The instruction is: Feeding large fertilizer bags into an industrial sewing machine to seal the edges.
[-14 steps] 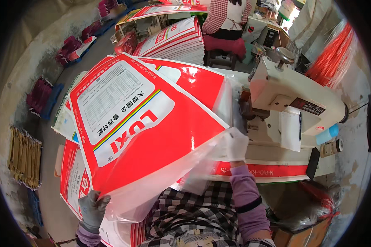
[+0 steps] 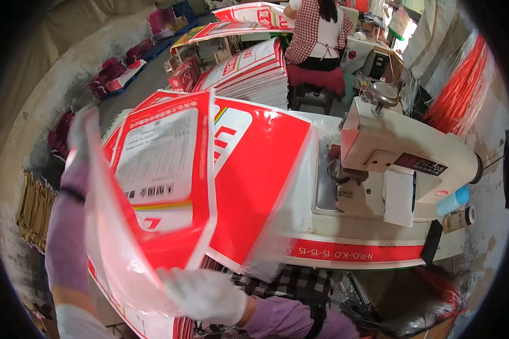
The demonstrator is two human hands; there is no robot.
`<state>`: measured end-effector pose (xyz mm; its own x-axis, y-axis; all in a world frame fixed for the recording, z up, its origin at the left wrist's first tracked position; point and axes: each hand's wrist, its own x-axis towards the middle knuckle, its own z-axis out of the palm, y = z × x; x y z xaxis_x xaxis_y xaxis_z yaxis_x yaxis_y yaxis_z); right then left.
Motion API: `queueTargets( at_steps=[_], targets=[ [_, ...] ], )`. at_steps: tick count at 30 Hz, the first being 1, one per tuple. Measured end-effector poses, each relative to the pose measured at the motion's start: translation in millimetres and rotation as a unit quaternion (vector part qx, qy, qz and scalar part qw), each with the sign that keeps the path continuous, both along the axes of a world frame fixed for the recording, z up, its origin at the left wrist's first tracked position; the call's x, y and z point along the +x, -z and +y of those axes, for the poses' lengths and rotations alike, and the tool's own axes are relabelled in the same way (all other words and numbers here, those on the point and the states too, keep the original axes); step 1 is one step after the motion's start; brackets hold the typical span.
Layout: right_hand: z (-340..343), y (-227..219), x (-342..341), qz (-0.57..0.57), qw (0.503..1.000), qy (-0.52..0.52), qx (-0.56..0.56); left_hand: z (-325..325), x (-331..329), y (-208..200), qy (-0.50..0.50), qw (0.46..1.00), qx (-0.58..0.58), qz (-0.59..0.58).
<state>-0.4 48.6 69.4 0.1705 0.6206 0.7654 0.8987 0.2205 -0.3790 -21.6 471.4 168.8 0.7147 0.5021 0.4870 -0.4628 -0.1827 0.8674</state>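
Observation:
A red-and-white printed sack (image 2: pixel 201 209) with a clear plastic edge hangs bent between my hands. My left hand (image 2: pixel 80 135), in a grey glove and smeared by motion, is raised at the far left, closed on one edge of the sack. My right hand (image 2: pixel 206 296), white-gloved, grips the near edge low in front of me. Another red-and-white sack (image 2: pixel 260 186) with a clear liner lies flat on the table, partly under the held one. To its right stands a sewing machine (image 2: pixel 401 133), which neither hand touches.
Behind the table is a tall stack of sacks (image 2: pixel 254 73). A person (image 2: pixel 316 34) in a checked garment sits beyond, back turned. Red strands (image 2: pixel 464 85) hang at the right wall. A blue bottle (image 2: pixel 453 200) and thread spool (image 2: pixel 461 219) lie beside the machine.
My left hand has swung up and away from me with its sack edge. My right hand has come down and left, away from the machine. The sack has turned and bent.

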Motion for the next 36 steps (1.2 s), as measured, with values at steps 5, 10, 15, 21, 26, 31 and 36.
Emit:
queueTargets(
  at_steps=[5, 10, 15, 21, 26, 31, 36],
  targets=[
    [-128, 118, 37, 0.636, 0.735, 0.236, 0.005, -97, 280, 104, 0.027, 0.818, 0.573, 0.048],
    [-238, 167, -42, 0.539, 0.710, 0.451, -0.052, -289, 335, 193, 0.224, 0.754, 0.606, 0.120],
    [-300, 202, -64, 0.199, 0.760, 0.457, -0.418, -353, 324, 205, 0.176, 0.636, 0.744, 0.098],
    [-278, 171, -85, 0.624, 0.684, 0.374, -0.056, -329, 318, 204, 0.286, 0.655, 0.694, 0.093],
    [-235, 188, -34, 0.464, 0.787, 0.376, -0.153, -400, 289, 159, -0.016, 0.504, 0.857, 0.110],
    [-153, 146, 58, 0.406, 0.823, 0.397, 0.009, -332, 179, 205, 0.054, 0.457, 0.882, 0.104],
    [-118, 151, 147, 0.421, 0.811, 0.404, -0.041, -255, 239, 94, 0.124, 0.446, 0.866, 0.190]
  ],
)
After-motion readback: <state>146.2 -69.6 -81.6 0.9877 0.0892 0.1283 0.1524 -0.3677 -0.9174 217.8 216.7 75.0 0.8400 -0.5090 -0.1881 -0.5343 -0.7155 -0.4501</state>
